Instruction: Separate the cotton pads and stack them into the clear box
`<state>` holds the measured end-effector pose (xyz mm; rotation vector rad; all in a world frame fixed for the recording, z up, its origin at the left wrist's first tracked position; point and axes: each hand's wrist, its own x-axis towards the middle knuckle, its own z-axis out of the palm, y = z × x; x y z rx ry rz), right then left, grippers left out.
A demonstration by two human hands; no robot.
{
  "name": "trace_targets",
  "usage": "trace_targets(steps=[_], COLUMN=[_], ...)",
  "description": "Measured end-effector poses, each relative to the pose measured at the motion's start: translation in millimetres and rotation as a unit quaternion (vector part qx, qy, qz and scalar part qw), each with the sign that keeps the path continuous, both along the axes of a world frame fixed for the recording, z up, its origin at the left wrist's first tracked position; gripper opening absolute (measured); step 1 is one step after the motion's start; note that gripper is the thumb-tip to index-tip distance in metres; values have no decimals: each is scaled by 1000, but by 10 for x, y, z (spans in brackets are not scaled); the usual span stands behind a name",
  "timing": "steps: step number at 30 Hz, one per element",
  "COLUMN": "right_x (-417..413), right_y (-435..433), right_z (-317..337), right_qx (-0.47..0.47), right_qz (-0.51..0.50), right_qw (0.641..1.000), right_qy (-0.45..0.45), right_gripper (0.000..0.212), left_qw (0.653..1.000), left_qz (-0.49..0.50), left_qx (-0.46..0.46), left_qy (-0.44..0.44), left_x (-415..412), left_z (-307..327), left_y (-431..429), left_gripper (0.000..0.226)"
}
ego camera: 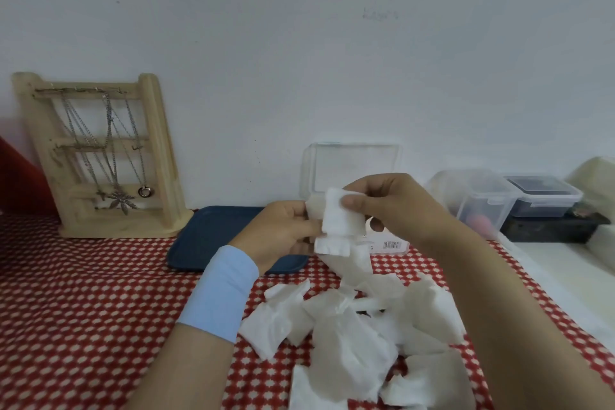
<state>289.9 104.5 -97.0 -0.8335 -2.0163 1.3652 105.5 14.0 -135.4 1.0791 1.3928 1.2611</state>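
Nearest, a loose heap of cotton pads [352,336] is spread on the red dotted cloth [100,293], w/ open cloth to its left. Above it, a small stack of pads [332,246] is gripped in the curled left hand [283,233]. The top pad [339,216] is pinched btwn thumb & fingers of the right hand [396,206]. Behind the hands the clear box [402,250] is seen, lid [352,163] raised by the wall, blue tray [213,233] just left. A barcode label [391,245] is carried; digits unreadable.

Soft, fibrous white square cotton pads [352,336] lie on the matt red-and-white patterned woven tablecloth [83,303]. Far left, a pale unvarnished wooden ladder-shaped stand [159,156] carries shiny metal chains [109,143]. The clear rectangular plastic box [352,170] looks smooth and glossy; the dark blue plastic tray [206,233] smooth, semi-matt.
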Motion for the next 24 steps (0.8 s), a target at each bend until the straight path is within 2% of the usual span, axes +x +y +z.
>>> trace_targets(steps=[5, 9, 11, 14, 15, 17, 19, 22, 24], right_x=[-67, -115, -122, -127, -135, -156, -148, -109, -118], right_y=[-53, -33, -32, -52, -64, -81, -87, -112, -111], right_z=[7, -40, -52, -56, -59, -61, -45, -19, -40], right_qx=[57, 103, 112, 136, 143, 149, 120, -15, -63], right_qz=[-29, -74, -86, -82, -80, -90, -98, -35, -25], right_qw=[997, 989, 987, 985, 985, 984, 987, 995, 994], right_qy=[-51, -80, -76, -64, -59, -47, -48, -94, -84], right_gripper=[4, 8, 10, 11, 10, 7, 28, 71, 79], left_qw=[999, 998, 998, 986, 984, 992, 996, 993, 990], left_qz=[-38, -57, -62, -63, -56, -17, 17, 45, 64], left_qx=[-11, -8, -11, -28, -29, -25, -11, -3, -8], left_qy=[25, 17, -13, -150, -165, -123, -86, -110, -127], left_x=[22, 13, 17, 23, 32, 47, 56, 33, 6], left_z=[21, 30, 37, 97, 120, 123, 100, 73, 72], left_y=[-30, -45, -45, -44, -47, -40, -24, -11, -10], left_gripper=[26, 28, 26, 36, 36, 34, 25, 25, 25])
